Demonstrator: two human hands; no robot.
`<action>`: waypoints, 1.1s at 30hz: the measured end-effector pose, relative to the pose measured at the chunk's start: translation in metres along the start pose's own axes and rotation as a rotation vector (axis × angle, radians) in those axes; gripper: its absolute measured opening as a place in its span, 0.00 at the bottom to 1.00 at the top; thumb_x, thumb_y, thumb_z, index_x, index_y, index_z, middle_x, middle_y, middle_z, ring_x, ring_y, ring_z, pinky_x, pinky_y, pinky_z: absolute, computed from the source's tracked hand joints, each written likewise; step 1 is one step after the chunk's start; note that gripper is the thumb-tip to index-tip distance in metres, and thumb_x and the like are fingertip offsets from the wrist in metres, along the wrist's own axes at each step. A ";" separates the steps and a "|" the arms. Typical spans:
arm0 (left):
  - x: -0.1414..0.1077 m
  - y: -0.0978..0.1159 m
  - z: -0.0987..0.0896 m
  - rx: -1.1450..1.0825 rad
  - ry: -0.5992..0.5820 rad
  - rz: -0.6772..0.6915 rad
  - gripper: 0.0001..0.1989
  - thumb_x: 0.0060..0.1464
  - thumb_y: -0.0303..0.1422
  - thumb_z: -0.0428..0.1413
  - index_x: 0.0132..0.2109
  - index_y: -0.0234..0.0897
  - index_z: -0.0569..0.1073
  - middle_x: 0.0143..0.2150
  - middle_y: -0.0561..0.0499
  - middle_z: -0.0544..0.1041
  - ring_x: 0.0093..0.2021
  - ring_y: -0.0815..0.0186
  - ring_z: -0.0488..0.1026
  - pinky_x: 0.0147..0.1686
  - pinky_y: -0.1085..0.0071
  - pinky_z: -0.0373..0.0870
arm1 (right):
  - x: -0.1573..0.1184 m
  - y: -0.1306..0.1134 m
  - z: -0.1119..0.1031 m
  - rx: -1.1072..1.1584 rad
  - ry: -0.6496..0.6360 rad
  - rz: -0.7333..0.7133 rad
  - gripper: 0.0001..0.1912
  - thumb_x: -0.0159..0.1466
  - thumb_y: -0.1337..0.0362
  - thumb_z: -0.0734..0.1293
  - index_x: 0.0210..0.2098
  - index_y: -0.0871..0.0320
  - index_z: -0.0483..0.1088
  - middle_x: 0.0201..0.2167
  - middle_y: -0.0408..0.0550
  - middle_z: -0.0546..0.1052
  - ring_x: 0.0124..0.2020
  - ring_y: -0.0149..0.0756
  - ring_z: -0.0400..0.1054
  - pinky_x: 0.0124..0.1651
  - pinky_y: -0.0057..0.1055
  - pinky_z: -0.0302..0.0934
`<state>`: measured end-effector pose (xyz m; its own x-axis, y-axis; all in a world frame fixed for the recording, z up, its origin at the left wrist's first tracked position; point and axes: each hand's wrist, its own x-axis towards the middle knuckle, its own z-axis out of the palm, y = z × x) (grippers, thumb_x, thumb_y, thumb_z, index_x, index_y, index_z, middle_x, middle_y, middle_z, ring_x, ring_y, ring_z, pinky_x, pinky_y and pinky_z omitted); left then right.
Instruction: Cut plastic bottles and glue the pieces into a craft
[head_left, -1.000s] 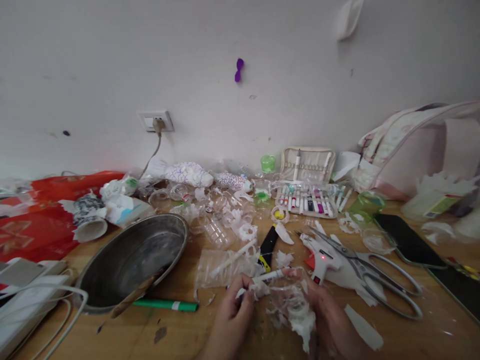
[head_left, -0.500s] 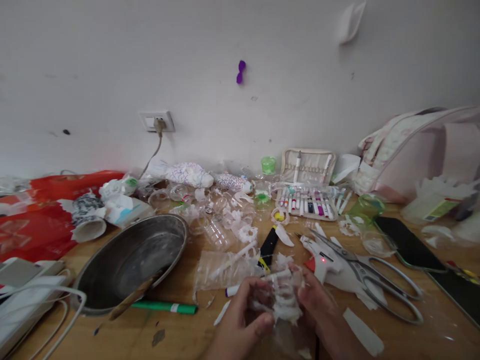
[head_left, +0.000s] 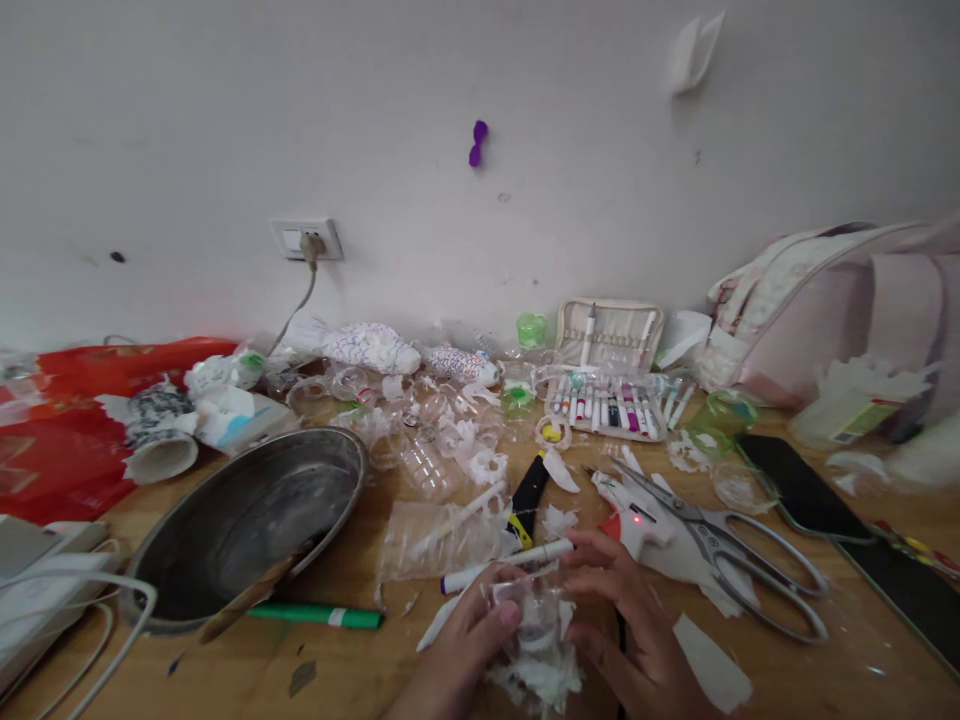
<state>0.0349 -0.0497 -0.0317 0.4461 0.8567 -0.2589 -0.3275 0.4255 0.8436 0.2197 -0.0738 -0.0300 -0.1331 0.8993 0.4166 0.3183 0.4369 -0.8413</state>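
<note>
A clear plastic piece with white paper stuck on it [head_left: 536, 640] is at the bottom centre, above the wooden table. My left hand [head_left: 472, 635] grips it from the left, thumb on its upper part. At its right side my right hand [head_left: 626, 620] has its fingers apart and bent, the fingertips close to the plastic. Just beyond both hands lies a white marker with a purple end [head_left: 461, 578]. A black and yellow tool [head_left: 529, 500] rests behind the marker.
A metal basin [head_left: 255, 520] with a stick stands left, beside a green marker [head_left: 319, 614]. Large scissors [head_left: 716, 545] and a glue gun [head_left: 630, 515] lie right. Plastic scraps, a marker case [head_left: 607, 410] and a pink bag [head_left: 810, 310] are farther back.
My right hand's fingers have spread and come away from the plastic piece. The piece has turned and dropped slightly in my left hand. The whole view has shifted a little.
</note>
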 end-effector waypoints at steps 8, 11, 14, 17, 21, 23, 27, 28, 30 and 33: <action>-0.003 0.006 0.005 0.067 -0.038 0.026 0.21 0.41 0.48 0.63 0.37 0.39 0.70 0.28 0.57 0.72 0.27 0.70 0.65 0.28 0.75 0.58 | -0.002 0.004 -0.002 -0.011 0.003 0.085 0.01 0.63 0.61 0.64 0.34 0.47 0.68 0.47 0.41 0.66 0.48 0.35 0.64 0.51 0.27 0.58; -0.002 0.005 0.005 0.066 -0.016 0.020 0.23 0.38 0.48 0.65 0.38 0.40 0.69 0.28 0.57 0.72 0.27 0.70 0.65 0.28 0.75 0.57 | -0.002 0.001 -0.003 -0.052 -0.029 0.115 0.02 0.64 0.61 0.63 0.33 0.48 0.67 0.47 0.43 0.67 0.48 0.37 0.64 0.52 0.29 0.58; -0.002 0.001 0.004 -0.012 0.078 0.023 0.24 0.37 0.47 0.65 0.39 0.40 0.70 0.29 0.56 0.74 0.29 0.68 0.68 0.32 0.73 0.60 | -0.003 -0.006 -0.003 -0.111 -0.058 0.021 0.03 0.63 0.65 0.62 0.35 0.49 0.63 0.46 0.45 0.68 0.49 0.38 0.64 0.51 0.30 0.58; -0.003 -0.002 0.002 -0.130 0.200 -0.007 0.25 0.37 0.49 0.64 0.41 0.40 0.73 0.31 0.55 0.76 0.32 0.65 0.70 0.33 0.72 0.61 | -0.003 -0.012 -0.003 -0.118 -0.028 -0.070 0.06 0.60 0.69 0.60 0.33 0.51 0.60 0.42 0.45 0.69 0.44 0.37 0.66 0.44 0.29 0.59; -0.005 0.004 0.004 -0.320 0.149 -0.031 0.21 0.40 0.47 0.64 0.40 0.42 0.78 0.32 0.52 0.79 0.37 0.60 0.74 0.35 0.69 0.65 | 0.006 -0.012 -0.012 -0.240 -0.081 -0.141 0.08 0.60 0.72 0.60 0.30 0.53 0.59 0.27 0.42 0.68 0.30 0.33 0.64 0.36 0.31 0.59; -0.006 0.010 0.008 -0.403 0.081 -0.053 0.19 0.43 0.47 0.62 0.40 0.43 0.79 0.31 0.51 0.80 0.37 0.60 0.75 0.39 0.67 0.66 | 0.012 -0.010 -0.016 -0.329 -0.178 -0.157 0.08 0.62 0.73 0.59 0.30 0.54 0.60 0.25 0.42 0.70 0.30 0.34 0.65 0.38 0.33 0.60; -0.003 0.013 0.014 -0.433 0.053 -0.066 0.22 0.41 0.52 0.60 0.38 0.41 0.80 0.26 0.52 0.80 0.32 0.61 0.76 0.39 0.66 0.68 | 0.020 -0.009 -0.020 -0.394 -0.323 -0.152 0.13 0.62 0.75 0.58 0.39 0.52 0.67 0.36 0.44 0.78 0.38 0.38 0.70 0.48 0.40 0.58; -0.001 0.012 0.015 -0.416 0.066 -0.063 0.24 0.41 0.54 0.60 0.38 0.40 0.80 0.25 0.52 0.80 0.29 0.62 0.76 0.37 0.67 0.69 | 0.020 -0.010 -0.020 -0.402 -0.315 -0.115 0.14 0.63 0.74 0.59 0.43 0.52 0.68 0.38 0.44 0.78 0.38 0.38 0.70 0.47 0.40 0.59; 0.000 0.008 0.014 -0.380 0.093 -0.070 0.27 0.39 0.56 0.59 0.38 0.38 0.80 0.21 0.53 0.78 0.24 0.66 0.74 0.30 0.70 0.69 | 0.019 -0.016 -0.020 -0.419 -0.264 -0.007 0.11 0.64 0.67 0.61 0.44 0.51 0.68 0.36 0.45 0.78 0.35 0.38 0.71 0.40 0.35 0.62; 0.000 0.002 0.013 -0.307 0.145 -0.056 0.32 0.40 0.59 0.55 0.43 0.37 0.77 0.21 0.54 0.78 0.21 0.66 0.74 0.25 0.72 0.67 | 0.012 -0.024 -0.031 -0.497 -0.116 0.114 0.09 0.64 0.57 0.61 0.35 0.51 0.72 0.30 0.45 0.78 0.31 0.39 0.72 0.33 0.33 0.62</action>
<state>0.0447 -0.0525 -0.0237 0.3549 0.8527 -0.3835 -0.5508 0.5221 0.6512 0.2395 -0.0739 0.0063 -0.1660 0.9492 0.2674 0.7401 0.2991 -0.6023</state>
